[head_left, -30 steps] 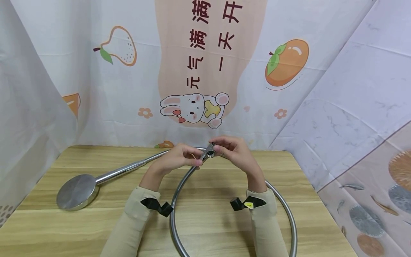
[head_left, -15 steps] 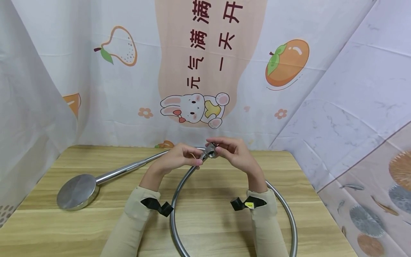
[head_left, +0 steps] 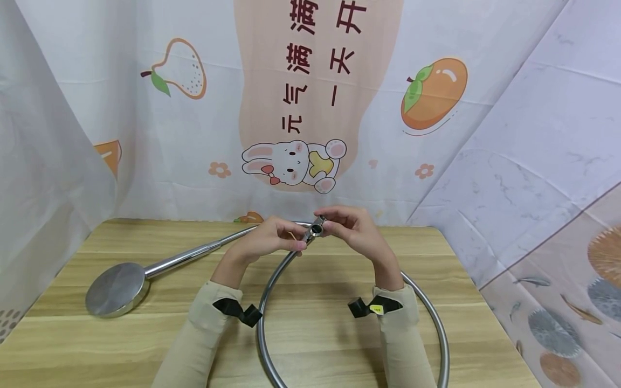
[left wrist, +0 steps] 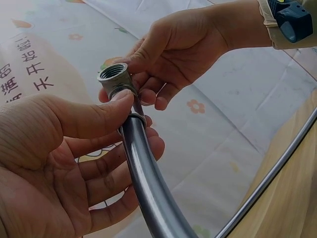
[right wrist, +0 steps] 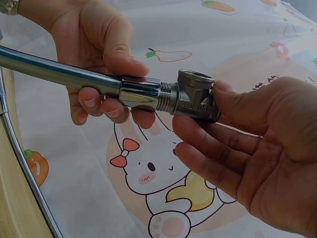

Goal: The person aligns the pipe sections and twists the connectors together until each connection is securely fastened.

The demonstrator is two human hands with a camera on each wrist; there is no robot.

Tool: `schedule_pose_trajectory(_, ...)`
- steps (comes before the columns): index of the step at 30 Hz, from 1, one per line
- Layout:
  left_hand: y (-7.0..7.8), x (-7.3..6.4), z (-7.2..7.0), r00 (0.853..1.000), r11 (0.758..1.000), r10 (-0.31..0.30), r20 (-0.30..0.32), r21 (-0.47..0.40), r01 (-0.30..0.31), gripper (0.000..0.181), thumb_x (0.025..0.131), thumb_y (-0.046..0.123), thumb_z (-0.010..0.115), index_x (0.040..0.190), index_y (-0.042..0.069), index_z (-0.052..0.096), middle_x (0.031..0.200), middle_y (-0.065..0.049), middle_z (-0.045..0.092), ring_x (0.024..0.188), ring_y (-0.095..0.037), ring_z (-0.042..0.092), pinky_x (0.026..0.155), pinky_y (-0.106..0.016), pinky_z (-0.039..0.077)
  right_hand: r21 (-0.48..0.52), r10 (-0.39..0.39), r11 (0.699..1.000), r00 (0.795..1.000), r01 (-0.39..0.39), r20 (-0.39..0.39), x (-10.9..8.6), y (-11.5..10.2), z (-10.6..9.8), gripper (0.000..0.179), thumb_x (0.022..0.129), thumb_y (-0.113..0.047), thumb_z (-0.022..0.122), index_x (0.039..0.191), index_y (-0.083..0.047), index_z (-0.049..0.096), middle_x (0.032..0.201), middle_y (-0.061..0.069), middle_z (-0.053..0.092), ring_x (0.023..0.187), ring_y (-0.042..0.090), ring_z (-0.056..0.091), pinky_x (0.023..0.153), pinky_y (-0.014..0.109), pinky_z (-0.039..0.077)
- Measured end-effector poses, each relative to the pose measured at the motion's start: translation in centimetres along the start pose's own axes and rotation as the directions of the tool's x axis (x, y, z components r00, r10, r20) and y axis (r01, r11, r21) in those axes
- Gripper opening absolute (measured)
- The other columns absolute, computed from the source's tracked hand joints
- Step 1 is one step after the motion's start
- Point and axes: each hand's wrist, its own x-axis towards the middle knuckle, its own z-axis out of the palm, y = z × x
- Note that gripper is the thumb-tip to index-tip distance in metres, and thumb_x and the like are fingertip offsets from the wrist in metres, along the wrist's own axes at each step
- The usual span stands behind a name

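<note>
In the head view my left hand (head_left: 264,237) and right hand (head_left: 356,231) meet over the back of the table. The left fingers and thumb pinch the end of a metal shower hose (head_left: 264,307) at its shiny collar nut (right wrist: 140,93). Thumb and fingertips of the right hand pinch a metal tee fitting (right wrist: 194,99) with threaded mouths. Between nut and fitting, a short stretch of thread shows in the right wrist view. One mouth of the fitting faces up in the left wrist view; its far end is partly hidden by the right fingers.
A round shower head (head_left: 118,291) with a long handle (head_left: 184,260) lies at the left of the wooden table (head_left: 194,334), joined to the hose. The hose loops under and around the arms. A printed curtain (head_left: 194,140) hangs right behind the table.
The tee fitting has turned about the hose's axis, its mouth now facing the head camera. My right fingers have shifted slightly around it. The left hand keeps its place.
</note>
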Motion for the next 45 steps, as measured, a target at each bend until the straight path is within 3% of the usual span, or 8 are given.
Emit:
schedule_pose_trajectory(13,-0.11,0.04,0.04,1.000,1.000,0.021,0.012,0.003,-0.021,0.014,0.096,0.006,0.069,0.107,-0.002,0.072,0.089,-0.003,0.068,0.084,-0.020,0.068,0.084,-0.035,0.058,-0.008,0.035,0.999,0.999,-0.035,-0.023,0.26,-0.14,0.00,0.025,0.096,0.001,0.066,0.118,0.014,0.066,0.100,0.026,0.072,0.082,0.009,0.072,0.081,0.039,0.063)
schedule_pose_trajectory(25,-0.14,0.10,0.05,1.000,1.000,0.013,0.004,0.004,-0.014,0.016,0.096,0.006,0.069,0.109,-0.003,0.072,0.089,-0.003,0.067,0.084,-0.020,0.068,0.085,-0.034,0.058,0.041,-0.061,0.997,0.997,0.060,0.039,0.00,0.16,-0.18,0.032,0.096,0.005,0.064,0.127,0.012,0.063,0.108,0.029,0.071,0.086,0.013,0.075,0.083,0.034,0.063)
schedule_pose_trajectory(30,0.07,0.13,0.13,1.000,1.000,0.003,-0.002,0.006,-0.003,0.022,0.096,0.004,0.068,0.113,-0.008,0.070,0.091,-0.004,0.068,0.084,-0.019,0.069,0.084,-0.033,0.059,0.043,-0.032,0.999,0.999,0.031,0.023,-0.03,0.22,-0.09,0.029,0.097,0.004,0.064,0.125,0.008,0.066,0.105,0.028,0.072,0.086,0.013,0.074,0.082,0.034,0.063)
schedule_pose_trajectory(38,0.23,-0.06,0.12,1.000,1.000,0.011,0.000,0.016,-0.011,0.023,0.096,0.006,0.069,0.114,-0.008,0.071,0.093,-0.005,0.069,0.083,-0.019,0.069,0.083,-0.032,0.059,0.013,0.013,1.000,1.000,-0.013,-0.019,0.09,0.03,0.09,0.025,0.096,0.002,0.067,0.119,0.008,0.069,0.102,0.025,0.073,0.081,0.012,0.074,0.079,0.033,0.064)
schedule_pose_trajectory(45,0.14,-0.07,0.10,1.000,1.000,0.015,-0.005,0.018,-0.014,0.021,0.096,0.006,0.069,0.113,-0.007,0.071,0.092,-0.005,0.068,0.083,-0.019,0.069,0.083,-0.033,0.058,0.020,-0.008,1.000,1.000,0.008,0.001,0.06,0.10,0.06,0.028,0.096,0.003,0.066,0.123,0.010,0.067,0.103,0.027,0.073,0.082,0.014,0.075,0.080,0.034,0.064)
